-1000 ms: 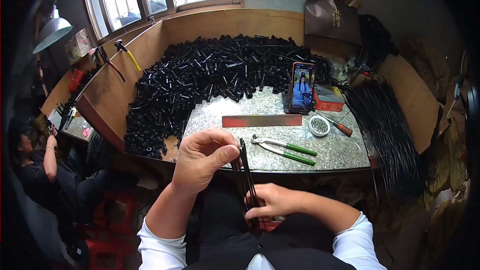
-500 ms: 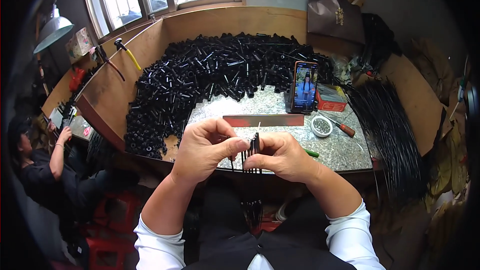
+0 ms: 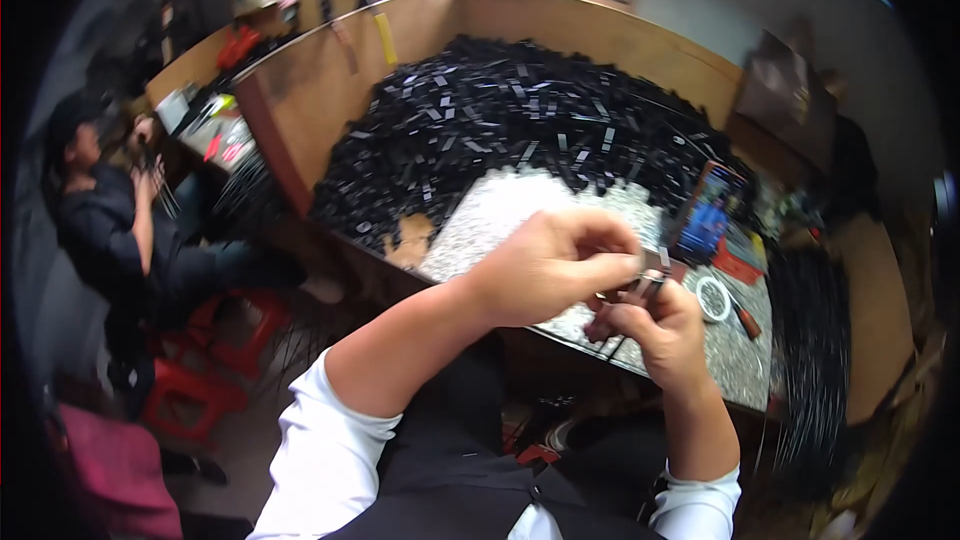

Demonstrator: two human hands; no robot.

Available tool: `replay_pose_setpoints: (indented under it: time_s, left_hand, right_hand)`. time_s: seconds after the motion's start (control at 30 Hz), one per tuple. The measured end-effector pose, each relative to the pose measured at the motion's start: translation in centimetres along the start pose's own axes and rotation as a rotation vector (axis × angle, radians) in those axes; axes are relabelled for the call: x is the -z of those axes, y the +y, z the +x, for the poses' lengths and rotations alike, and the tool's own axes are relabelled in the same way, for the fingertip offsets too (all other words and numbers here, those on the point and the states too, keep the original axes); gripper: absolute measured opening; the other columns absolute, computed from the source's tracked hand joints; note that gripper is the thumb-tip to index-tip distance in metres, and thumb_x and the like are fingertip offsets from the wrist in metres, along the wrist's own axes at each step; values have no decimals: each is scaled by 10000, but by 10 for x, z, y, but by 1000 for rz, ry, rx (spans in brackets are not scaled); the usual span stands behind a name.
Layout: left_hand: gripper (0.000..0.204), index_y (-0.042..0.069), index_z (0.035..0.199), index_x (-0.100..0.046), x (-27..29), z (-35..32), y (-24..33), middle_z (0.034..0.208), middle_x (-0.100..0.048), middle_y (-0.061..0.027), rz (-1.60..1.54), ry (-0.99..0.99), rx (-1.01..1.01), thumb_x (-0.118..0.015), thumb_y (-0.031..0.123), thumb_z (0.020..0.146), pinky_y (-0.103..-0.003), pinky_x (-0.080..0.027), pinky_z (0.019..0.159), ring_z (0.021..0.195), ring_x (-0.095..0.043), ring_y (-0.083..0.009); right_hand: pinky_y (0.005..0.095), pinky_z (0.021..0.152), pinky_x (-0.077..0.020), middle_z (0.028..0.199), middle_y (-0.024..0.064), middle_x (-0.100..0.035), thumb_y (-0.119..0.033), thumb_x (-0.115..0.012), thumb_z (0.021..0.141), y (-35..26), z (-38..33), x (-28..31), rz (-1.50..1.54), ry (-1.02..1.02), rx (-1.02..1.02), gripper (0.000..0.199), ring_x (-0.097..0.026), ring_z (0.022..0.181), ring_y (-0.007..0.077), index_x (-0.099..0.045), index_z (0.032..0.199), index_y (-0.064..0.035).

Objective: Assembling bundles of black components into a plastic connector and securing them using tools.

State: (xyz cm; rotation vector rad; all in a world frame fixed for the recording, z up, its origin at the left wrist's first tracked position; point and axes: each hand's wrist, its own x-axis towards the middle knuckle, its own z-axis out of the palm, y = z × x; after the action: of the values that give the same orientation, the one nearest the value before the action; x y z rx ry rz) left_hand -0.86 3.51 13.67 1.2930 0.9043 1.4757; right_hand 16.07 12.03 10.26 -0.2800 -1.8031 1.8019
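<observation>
Both hands meet near the front edge of the grey, speckled, stone-look tabletop [image 3: 735,370]. My bare L hand [image 3: 560,270] has thumb & index tips pressed tog. in a pinch; motion blur hides whether anything sits btwn them, so I can't tell. My bare R hand [image 3: 675,335] is curled, thumb bent over, pinching slim, dark, rod-like pieces [image 3: 653,282] (material unclear; count not readable) whose upper ends show just beside my L fingertips.

Change vs. 0.5 s ago: my view has swung L, so the bench & both hands now sit farther R; the row of strands that hung clearly below my R hand is now mostly blurred/hidden. Meaning, in my judgement: mainly a turn of the head; the pieces are still in hand, none visibly set down.

Surroundings: heap of short, glossy black tubes [image 3: 500,120] behind; round white dish [image 3: 698,298] & upright, dark-framed phone [image 3: 705,220] to R; long, thin black rods [image 3: 810,340] bundled at far R; dark-clad co-worker [image 3: 105,200] seated at L.
</observation>
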Motion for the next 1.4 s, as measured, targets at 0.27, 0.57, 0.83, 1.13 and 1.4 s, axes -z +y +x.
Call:
replay_pose_setpoints:
  time_s: [0.27, 0.57, 0.83, 1.13, 1.4]
  left_hand:
    - [159, -30, 996, -622, 1, -6, -7, 828, -634, -31, 136, 120, -116, -609, 88, 891, -221, -490, 652, 746, -587, -65]
    - [130, 78, 846, -692, 178, -58, -32, 793, -660, -150, 1467, 893, 227, -628, 166, 775, -384, -511, 702, 777, -650, -304]
    - [99, 53, 680, -682, 187, -75, -104, 727, -620, -143, 1883, 589, 262, -621, 129, 697, -432, -502, 688, 790, -591, -336]
    - [250, 44, 761, -630, 189, -67, -121, 796, -660, -183, 1930, 716, 426, -697, 279, 706, -449, -513, 722, 791, -635, -366]
    - [153, -1, 823, -580, 163, -59, -96, 871, -638, -189, 1766, 736, 60, -651, 106, 740, -440, -498, 750, 831, -601, -373]
  right_hand:
    - [335, 651, -581, 839, 103, -635, -103, -622, 870, 11, 1, -7, 27, 180, 78, 234, -646, 674, 183, -523, 1044, 18]
    - [340, 632, -570, 827, 64, -588, -70, -615, 872, 14, 0, 6, 62, 195, 96, 183, -620, 685, 157, -509, 1005, -5]
    - [296, 633, -524, 793, 98, -609, 0, -570, 859, 16, 9, 13, 80, 156, 24, 145, -644, 686, 205, -436, 902, -33]
    - [274, 652, -538, 830, 62, -601, -74, -594, 900, 15, -6, 28, 152, 157, 9, 170, -639, 723, 141, -457, 993, -34]
    - [277, 660, -536, 822, 65, -596, -61, -587, 901, 10, -13, 21, 133, 110, 18, 155, -637, 732, 144, -452, 975, -42]
